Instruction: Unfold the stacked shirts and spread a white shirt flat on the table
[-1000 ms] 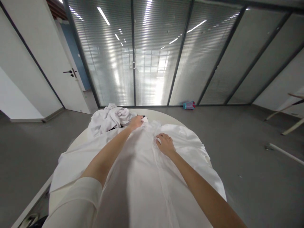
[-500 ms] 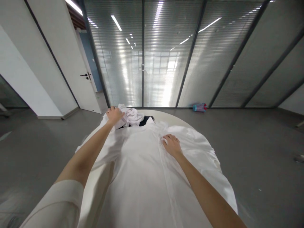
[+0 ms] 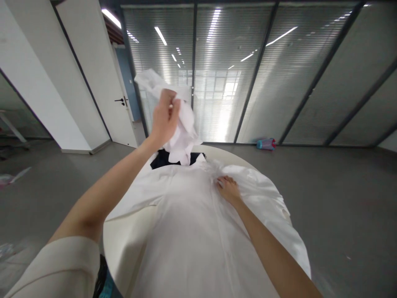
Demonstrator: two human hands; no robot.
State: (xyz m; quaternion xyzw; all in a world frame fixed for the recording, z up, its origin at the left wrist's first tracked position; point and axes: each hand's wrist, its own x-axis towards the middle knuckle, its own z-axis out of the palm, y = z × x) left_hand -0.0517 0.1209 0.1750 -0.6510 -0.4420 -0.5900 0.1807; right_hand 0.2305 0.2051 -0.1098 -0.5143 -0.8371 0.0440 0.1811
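Head camera: my left hand [image 3: 164, 120] is up in the air now, fingers pinched tight on a crumpled white garment [image 3: 181, 124] that hangs from my grip above the far edge of the round white table [image 3: 124, 244]. Half a second ago that same hand lay on the bundle where it sat on the tabletop, and a second ago it was at the collar end of the white shirt [image 3: 198, 231] spread out before me; so the bundle has left the table and risen to about the height of the door handle [image 3: 120, 100] in the view. With it lifted, a dark garment [image 3: 164, 159] that was mostly covered shows plainly on the table just beyond the shirt's collar. My right hand [image 3: 228, 189] has stayed put, palm down and fingers pressed flat on the shirt near its button strip, gripping nothing. The shirt lies as it did, draped over the near and right edges of the table. On the grey floor by the glass partition a blue and pink bottle [image 3: 266, 144] lies on its side. I can read no label, brand or writing anywhere.
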